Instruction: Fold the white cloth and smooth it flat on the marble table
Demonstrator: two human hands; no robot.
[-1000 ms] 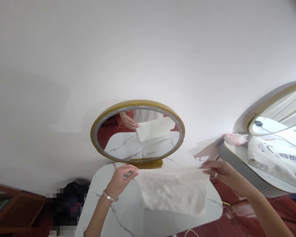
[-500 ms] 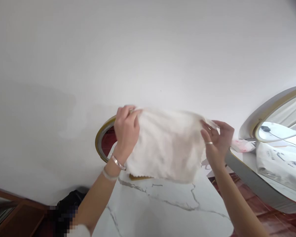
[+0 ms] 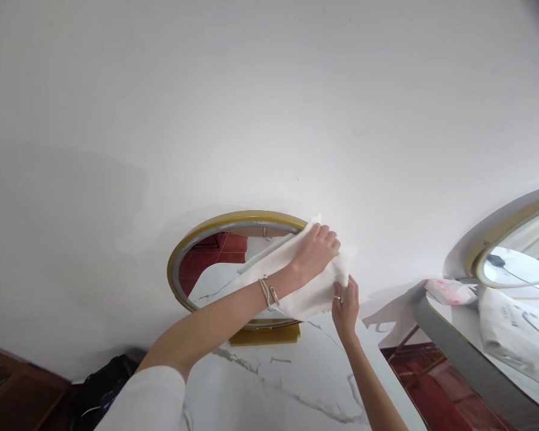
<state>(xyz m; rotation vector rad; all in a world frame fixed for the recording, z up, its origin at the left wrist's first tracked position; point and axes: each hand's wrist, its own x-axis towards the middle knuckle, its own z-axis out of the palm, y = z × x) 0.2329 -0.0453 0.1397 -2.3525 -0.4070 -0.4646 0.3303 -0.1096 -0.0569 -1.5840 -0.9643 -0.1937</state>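
A white cloth point(image 3: 309, 299) with a finely zigzagged edge hangs slanted in front of an oval mirror point(image 3: 220, 245) with a gold rim. My left hand point(image 3: 318, 246) reaches across to the right, its fingers curled over the upper part of the cloth near the rim. Lower down, my right hand point(image 3: 347, 306) pinches the cloth's right edge between thumb and fingers. The cloth covers the right part of the mirror; whether it presses on the glass I cannot tell.
The mirror's gold base point(image 3: 265, 335) rests on a white marble-patterned table point(image 3: 287, 377) against the wall. To the right, another table point(image 3: 476, 359) carries a second mirror point(image 3: 530, 263), a pink-and-white packet point(image 3: 449, 291) and a printed white bag point(image 3: 516, 329). A black item point(image 3: 103, 383) lies lower left.
My left hand has moved right across the mirror, and my right hand has come left and down. The cloth, spread wide between them before, is now gathered and slanted, uncovering the mirror's left part.
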